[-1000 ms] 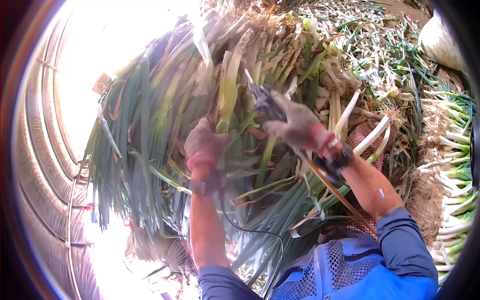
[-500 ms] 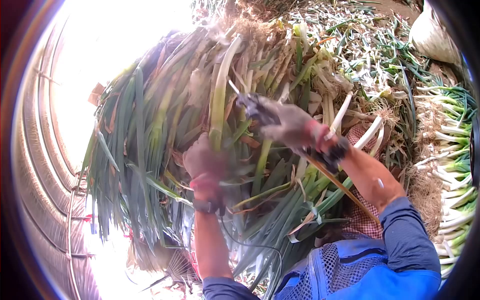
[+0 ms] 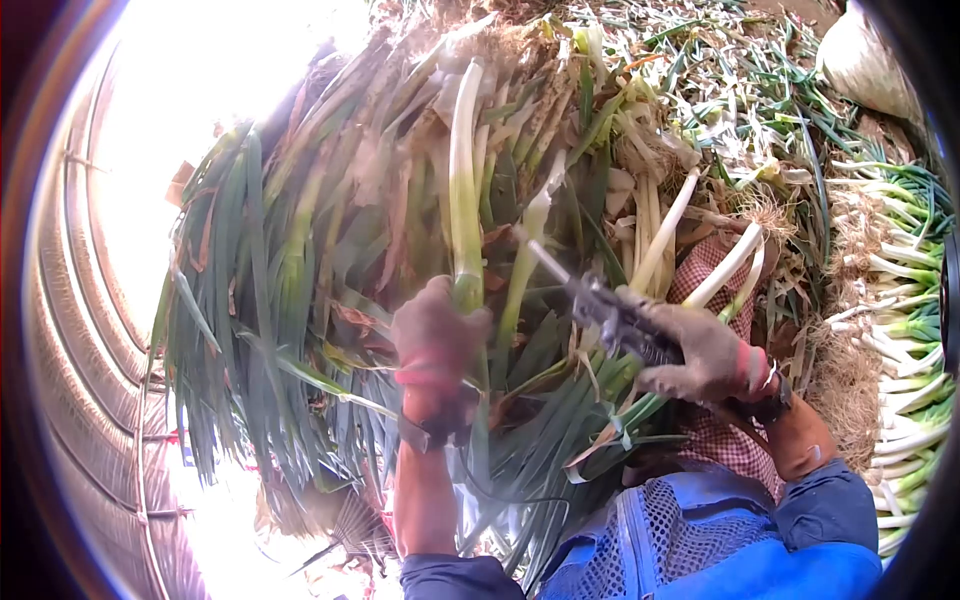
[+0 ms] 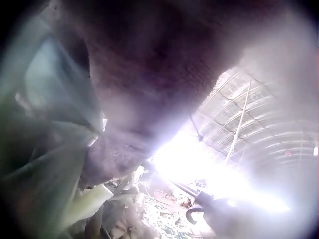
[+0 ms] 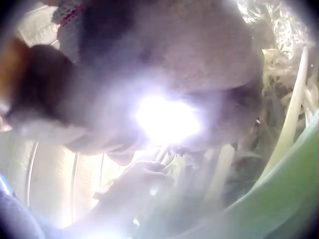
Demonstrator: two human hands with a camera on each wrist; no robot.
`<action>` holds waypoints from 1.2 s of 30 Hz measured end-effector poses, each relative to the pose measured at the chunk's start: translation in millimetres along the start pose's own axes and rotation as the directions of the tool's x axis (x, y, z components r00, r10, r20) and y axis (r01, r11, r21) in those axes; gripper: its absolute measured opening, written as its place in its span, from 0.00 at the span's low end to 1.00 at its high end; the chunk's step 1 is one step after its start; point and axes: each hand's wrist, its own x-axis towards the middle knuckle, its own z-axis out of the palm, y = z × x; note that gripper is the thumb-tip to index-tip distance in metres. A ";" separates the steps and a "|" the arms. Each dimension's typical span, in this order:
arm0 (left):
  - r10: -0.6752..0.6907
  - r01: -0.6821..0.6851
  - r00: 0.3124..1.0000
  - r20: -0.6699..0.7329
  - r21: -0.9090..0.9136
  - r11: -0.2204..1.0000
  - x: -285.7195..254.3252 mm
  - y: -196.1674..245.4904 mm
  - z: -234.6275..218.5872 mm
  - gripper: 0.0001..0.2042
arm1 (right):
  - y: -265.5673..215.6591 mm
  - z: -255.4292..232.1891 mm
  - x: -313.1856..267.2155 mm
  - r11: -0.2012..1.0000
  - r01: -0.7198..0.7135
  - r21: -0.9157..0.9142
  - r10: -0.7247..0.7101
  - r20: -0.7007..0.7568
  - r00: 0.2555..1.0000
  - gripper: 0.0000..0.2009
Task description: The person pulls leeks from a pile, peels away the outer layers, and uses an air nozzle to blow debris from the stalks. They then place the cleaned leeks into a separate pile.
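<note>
In the head view my gloved left hand (image 3: 437, 330) grips a long leek (image 3: 464, 170) around its green part, with the white shaft pointing up and away from me. My gloved right hand (image 3: 700, 350) holds a dark air gun (image 3: 625, 320) by its body. Its thin metal nozzle points up and left toward the leek's side, apart from it. Glove fabric fills much of both wrist views, and bright glare washes out part of each. Leek leaves (image 4: 40, 164) hang beside the left glove. A pale leek stalk (image 5: 291, 119) stands right of the right glove.
A big heap of untrimmed leeks (image 3: 230, 300) spreads under and left of my hands. Cleaned leeks (image 3: 915, 370) lie in a row at far right, below a white sack (image 3: 870, 65). Checked cloth (image 3: 715, 290) and leaf scraps (image 3: 700, 60) lie nearby. A cable trails from my left wrist.
My right hand has drawn the air gun right and down, away from the leek. My left hand has shifted slightly right with the leek, which now stands more upright.
</note>
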 end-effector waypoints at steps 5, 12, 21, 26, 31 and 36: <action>0.036 -0.048 0.997 -0.075 -0.165 0.985 -6.3 -11.8 14.3 0.21 | 1.5 4.0 5.8 0.998 -0.053 0.015 0.052 0.050 0.997 0.48; -0.036 -0.025 0.984 -0.176 -0.332 0.943 -3.7 -19.5 34.6 0.16 | -12.8 40.5 18.7 0.989 -0.105 -0.102 0.120 0.148 0.982 0.48; 0.007 -0.056 0.975 -0.223 -0.217 0.975 -8.9 -20.8 45.3 0.18 | 3.8 6.4 142.5 0.941 -0.107 -0.320 0.024 -0.253 0.967 0.45; 0.264 -0.189 0.873 -0.411 0.214 0.958 -8.7 -12.2 54.5 0.21 | -4.8 -39.6 227.4 0.909 -0.269 -0.319 0.169 -0.307 0.937 0.36; 0.193 -0.101 0.927 -0.322 0.280 0.955 24.3 -0.9 70.5 0.24 | 13.6 -46.1 216.1 0.898 -0.212 -0.387 0.064 -0.361 0.930 0.39; 0.103 -0.037 0.967 -0.234 0.270 0.962 25.1 11.9 69.8 0.23 | -13.3 -17.6 108.5 0.940 -0.192 -0.282 0.157 -0.142 0.977 0.48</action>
